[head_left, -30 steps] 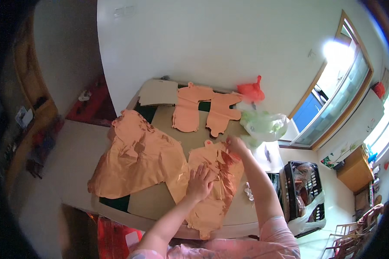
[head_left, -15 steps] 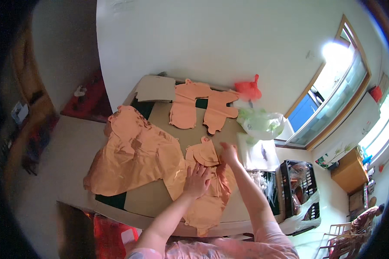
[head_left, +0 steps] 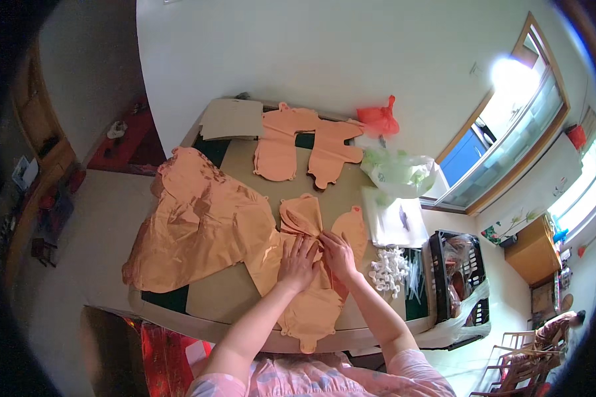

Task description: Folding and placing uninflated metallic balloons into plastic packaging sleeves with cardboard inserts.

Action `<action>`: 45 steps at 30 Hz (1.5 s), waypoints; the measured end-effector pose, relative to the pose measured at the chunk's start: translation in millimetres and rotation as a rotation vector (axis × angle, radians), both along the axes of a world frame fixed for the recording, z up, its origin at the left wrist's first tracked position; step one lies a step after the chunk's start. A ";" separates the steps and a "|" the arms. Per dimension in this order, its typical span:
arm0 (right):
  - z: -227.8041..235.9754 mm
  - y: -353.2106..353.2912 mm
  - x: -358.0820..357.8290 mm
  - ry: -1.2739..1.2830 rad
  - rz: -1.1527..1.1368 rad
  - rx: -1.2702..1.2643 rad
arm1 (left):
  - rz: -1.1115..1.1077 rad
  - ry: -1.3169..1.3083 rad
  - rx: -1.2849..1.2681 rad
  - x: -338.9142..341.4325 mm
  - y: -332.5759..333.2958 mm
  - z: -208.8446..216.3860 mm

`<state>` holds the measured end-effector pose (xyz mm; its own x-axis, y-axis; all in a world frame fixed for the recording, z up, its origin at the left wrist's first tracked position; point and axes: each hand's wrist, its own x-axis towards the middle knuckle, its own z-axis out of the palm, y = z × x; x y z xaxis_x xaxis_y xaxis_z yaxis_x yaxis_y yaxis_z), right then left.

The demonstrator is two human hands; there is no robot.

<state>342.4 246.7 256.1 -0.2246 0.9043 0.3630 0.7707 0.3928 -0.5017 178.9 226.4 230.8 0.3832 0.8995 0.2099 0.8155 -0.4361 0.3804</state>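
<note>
Flat copper-coloured foil balloons, uninflated, lie over the table. Nearest me is one foil balloon (head_left: 311, 314) with a rounded, tabbed end toward the front edge and a folded, gathered part farther up. My left hand (head_left: 298, 264) lies flat on it, fingers stretched out and pressing it down. My right hand (head_left: 338, 255) is beside it on the right, fingers closed on the gathered foil at the fold. To the left spreads a larger crinkled foil balloon (head_left: 192, 225). Another flat foil balloon (head_left: 276, 155) lies at the far side.
Grey cardboard (head_left: 230, 119) lies at the back left. Rightward are a red plastic bag (head_left: 379, 120), a green-white plastic bag (head_left: 404, 175), clear plastic sleeves (head_left: 396, 221), small white pieces (head_left: 389, 270), thin white sticks (head_left: 414, 284) and a black crate (head_left: 444, 291) holding wrapped items.
My right hand has come down and left onto the gathered foil, close to my left hand. The folded flap now stands bunched, and a rounded foil lobe shows at the right.
</note>
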 end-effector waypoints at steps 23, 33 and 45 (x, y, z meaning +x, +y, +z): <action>-13.5 -10.8 3.8 -0.222 -0.011 0.104 | 0.002 -0.447 -0.032 -2.4 12.0 37.5; -6.2 -11.1 -5.7 -0.202 0.002 0.148 | -0.146 -0.030 0.090 17.1 92.7 -1.6; -13.7 -14.4 3.4 -0.251 -0.009 0.070 | -0.058 -0.066 0.008 21.4 58.7 2.8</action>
<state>345.8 232.4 242.4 -0.3078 0.8813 0.3584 0.8711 0.4126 -0.2663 200.3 285.1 233.6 0.4200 0.8744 0.2431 0.7621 -0.4852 0.4286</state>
